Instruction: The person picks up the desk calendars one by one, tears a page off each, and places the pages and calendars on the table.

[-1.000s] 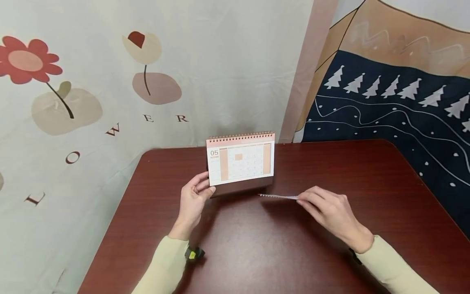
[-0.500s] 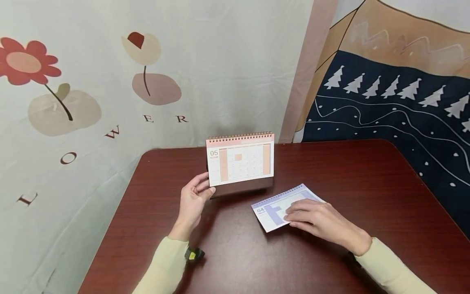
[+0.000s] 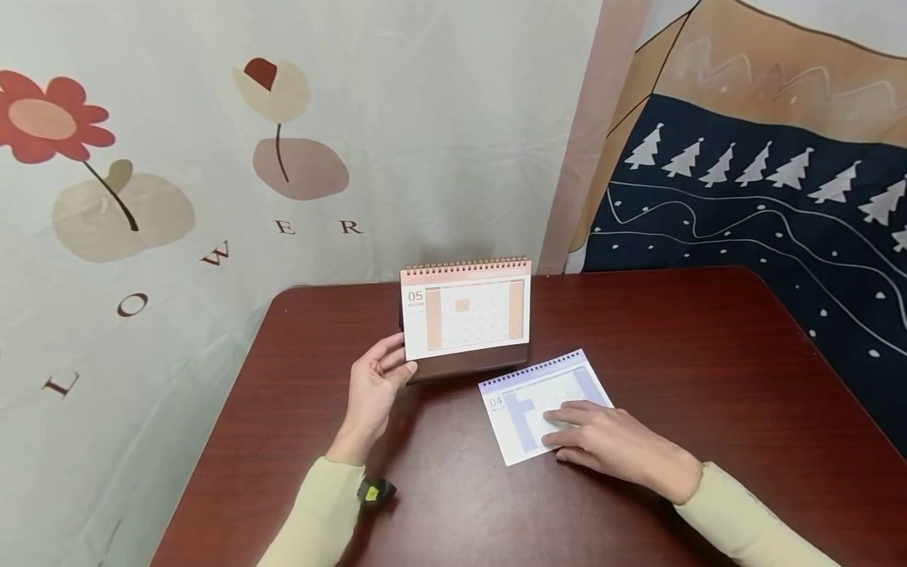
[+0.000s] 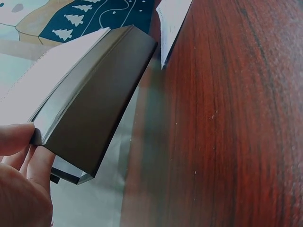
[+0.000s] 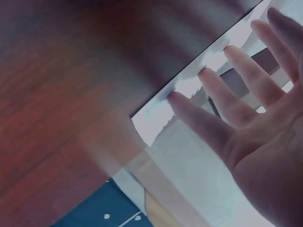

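A desk calendar [image 3: 468, 311] with a spiral top and an orange page marked 05 stands upright on the table. My left hand [image 3: 372, 394] grips its lower left corner. Up close in the left wrist view, thumb and fingers pinch the end of the dark folded stand [image 4: 94, 94]. To the calendar's right lies a loose purple-and-white calendar page [image 3: 520, 429] marked 04, punched along its top edge. Across its lower right part rests my right hand [image 3: 609, 449], fingers extended. The right wrist view has those fingers spread, fingertips at the sheet [image 5: 151, 120].
The dark red wooden table [image 3: 453, 512] runs back to a pale flower-printed curtain [image 3: 439, 142]. At the right hangs a navy cloth [image 3: 765, 213] with white trees. A small black and yellow device [image 3: 375, 491] sits at the left wrist.
The right hand has brought the page down, from edge-on in its fingers to face-up on the table, and its fingers have straightened over it. The left hand keeps its grip on the calendar.
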A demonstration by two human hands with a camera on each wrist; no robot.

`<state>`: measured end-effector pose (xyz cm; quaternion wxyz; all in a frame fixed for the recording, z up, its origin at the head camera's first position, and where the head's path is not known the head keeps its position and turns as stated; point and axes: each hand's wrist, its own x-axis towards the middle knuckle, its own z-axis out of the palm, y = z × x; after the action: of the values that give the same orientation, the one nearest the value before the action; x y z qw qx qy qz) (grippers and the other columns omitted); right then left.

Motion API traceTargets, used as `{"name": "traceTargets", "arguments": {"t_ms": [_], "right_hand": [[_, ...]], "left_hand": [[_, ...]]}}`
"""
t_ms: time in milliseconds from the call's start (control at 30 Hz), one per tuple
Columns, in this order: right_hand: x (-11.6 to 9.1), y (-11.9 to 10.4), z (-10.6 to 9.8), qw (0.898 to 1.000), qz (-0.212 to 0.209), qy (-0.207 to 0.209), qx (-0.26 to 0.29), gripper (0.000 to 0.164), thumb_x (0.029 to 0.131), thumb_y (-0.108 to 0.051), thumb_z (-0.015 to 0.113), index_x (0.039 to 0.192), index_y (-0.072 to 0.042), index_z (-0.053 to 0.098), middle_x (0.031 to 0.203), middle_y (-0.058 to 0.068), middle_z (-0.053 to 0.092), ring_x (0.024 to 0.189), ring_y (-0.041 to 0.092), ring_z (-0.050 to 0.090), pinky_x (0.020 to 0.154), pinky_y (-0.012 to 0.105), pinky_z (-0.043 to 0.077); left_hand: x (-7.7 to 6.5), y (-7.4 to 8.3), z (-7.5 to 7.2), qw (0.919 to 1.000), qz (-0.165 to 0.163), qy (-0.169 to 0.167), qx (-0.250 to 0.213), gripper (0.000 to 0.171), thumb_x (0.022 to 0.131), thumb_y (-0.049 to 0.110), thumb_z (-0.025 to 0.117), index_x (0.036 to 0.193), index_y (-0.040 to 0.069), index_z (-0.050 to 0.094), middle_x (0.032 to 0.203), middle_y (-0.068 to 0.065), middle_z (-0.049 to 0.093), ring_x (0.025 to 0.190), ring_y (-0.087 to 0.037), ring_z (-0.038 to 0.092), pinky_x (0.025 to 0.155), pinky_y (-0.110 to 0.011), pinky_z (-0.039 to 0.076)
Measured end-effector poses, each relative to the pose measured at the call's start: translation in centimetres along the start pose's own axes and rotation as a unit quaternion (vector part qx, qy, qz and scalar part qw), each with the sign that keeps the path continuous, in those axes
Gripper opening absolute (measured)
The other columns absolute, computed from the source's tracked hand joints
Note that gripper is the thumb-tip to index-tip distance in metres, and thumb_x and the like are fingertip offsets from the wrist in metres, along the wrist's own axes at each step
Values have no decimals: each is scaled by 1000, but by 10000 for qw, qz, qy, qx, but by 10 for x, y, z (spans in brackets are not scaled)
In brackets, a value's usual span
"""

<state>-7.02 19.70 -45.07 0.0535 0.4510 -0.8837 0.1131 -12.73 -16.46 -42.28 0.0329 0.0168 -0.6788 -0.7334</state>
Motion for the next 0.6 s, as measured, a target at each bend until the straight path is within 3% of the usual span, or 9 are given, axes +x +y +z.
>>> {"name": "traceTargets", "arguments": {"t_ms": [300,600], "right_hand": [[0,-8,-3,9957,445,-813,-61,63,84,-57,79,137,-25,69,148,7,58,133,38,54,95,65,50],[-5,-11,-6,9825,1044,-1328,779,82,79,-58,83,150,-28,57,162,4,42,148,45,35,98,81,36]], "left_hand": [[2,0,-1,10000,2,-21,22,52,87,-23,61,137,-8,59,120,-27,71,92,-10,73,79,-22,58],[3,-1,1,10000,-15,-76,-8,51,88,-23,61,137,-7,59,120,-26,71,91,-10,72,78,-22,58]]}}
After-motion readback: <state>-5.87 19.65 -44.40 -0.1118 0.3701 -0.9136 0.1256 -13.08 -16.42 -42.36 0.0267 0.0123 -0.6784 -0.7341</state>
